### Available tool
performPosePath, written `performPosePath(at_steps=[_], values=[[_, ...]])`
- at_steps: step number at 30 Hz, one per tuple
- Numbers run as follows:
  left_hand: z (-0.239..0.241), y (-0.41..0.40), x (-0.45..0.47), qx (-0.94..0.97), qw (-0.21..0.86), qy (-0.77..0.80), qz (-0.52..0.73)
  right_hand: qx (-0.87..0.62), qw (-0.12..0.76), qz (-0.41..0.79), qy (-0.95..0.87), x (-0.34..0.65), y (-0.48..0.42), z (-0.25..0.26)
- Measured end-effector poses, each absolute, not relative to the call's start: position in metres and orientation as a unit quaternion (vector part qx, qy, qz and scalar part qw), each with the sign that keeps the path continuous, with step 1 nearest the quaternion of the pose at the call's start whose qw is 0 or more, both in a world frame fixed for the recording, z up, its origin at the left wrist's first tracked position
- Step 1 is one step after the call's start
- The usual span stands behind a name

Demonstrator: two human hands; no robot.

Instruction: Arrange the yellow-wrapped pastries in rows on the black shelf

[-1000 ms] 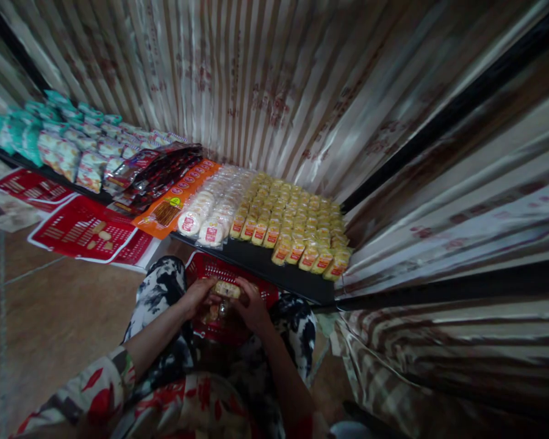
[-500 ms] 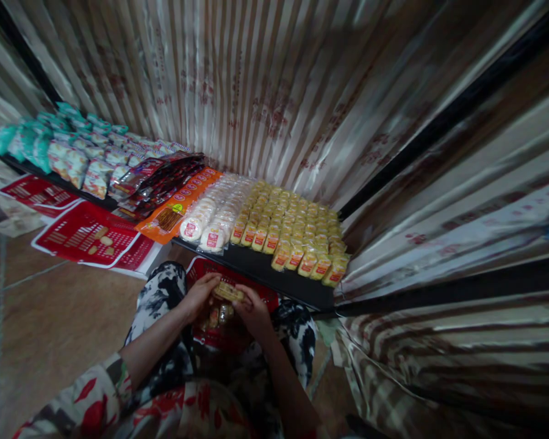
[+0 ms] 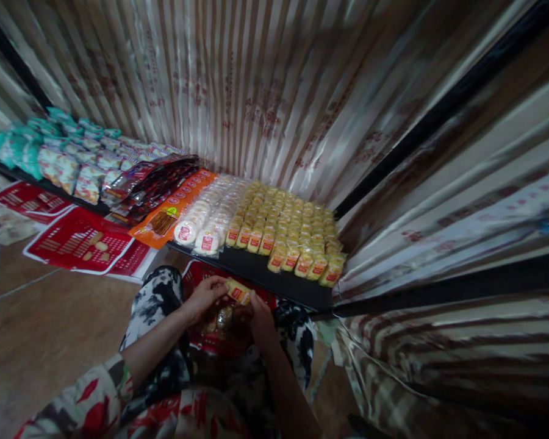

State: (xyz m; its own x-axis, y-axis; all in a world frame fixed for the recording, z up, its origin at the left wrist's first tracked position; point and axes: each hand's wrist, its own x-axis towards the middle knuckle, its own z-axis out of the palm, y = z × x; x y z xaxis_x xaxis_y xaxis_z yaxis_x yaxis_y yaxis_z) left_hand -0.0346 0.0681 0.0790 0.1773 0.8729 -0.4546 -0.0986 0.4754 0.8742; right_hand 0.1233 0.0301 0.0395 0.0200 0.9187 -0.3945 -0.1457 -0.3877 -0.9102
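Observation:
Between my two hands is a small yellow snack packet with a red label turned upward. My left hand pinches its left end, and my right hand has fingers closed on its right end. Below them, a red bag in my lap holds several wrapped snacks, partly hidden by my hands. Just ahead, rows of matching yellow packets stand on the black shelf, labels facing me.
Left of the yellow rows lie clear-wrapped white round crackers, an orange packet, dark red packets and green-and-white bags. Red printed bags hang below the shelf's left part. A striped curtain and black poles stand behind.
The yellow packet has been turned, so its red label now shows upward. My right hand has shifted slightly to the right. The whole view has moved a little.

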Motion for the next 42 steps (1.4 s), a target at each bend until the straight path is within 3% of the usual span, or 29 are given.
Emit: performPosePath(at_steps=[7,13,17,19,33,42], values=[[0.076,0.070,-0.027,0.343,0.673,0.515,0.405,-0.526,0.502,0.596,-0.340,0.120,0.032,0.043],[0.081,0.073,-0.027,0.467,0.622,0.528,0.341,-0.570,0.554,0.499,-0.346,0.128,0.047,0.062],[0.090,0.078,-0.021,0.626,0.439,0.554,0.330,-0.609,0.503,0.414,-0.451,0.141,0.059,0.086],[0.094,0.081,-0.015,0.674,0.401,0.525,0.331,-0.616,0.473,0.376,-0.506,0.146,0.063,0.096],[0.084,0.134,0.039,0.619,0.366,0.604,0.344,-0.637,0.453,0.149,-0.606,0.175,0.085,0.067],[0.084,0.153,0.064,0.635,0.333,0.605,0.345,-0.648,0.431,0.141,-0.612,0.183,0.086,0.052]])
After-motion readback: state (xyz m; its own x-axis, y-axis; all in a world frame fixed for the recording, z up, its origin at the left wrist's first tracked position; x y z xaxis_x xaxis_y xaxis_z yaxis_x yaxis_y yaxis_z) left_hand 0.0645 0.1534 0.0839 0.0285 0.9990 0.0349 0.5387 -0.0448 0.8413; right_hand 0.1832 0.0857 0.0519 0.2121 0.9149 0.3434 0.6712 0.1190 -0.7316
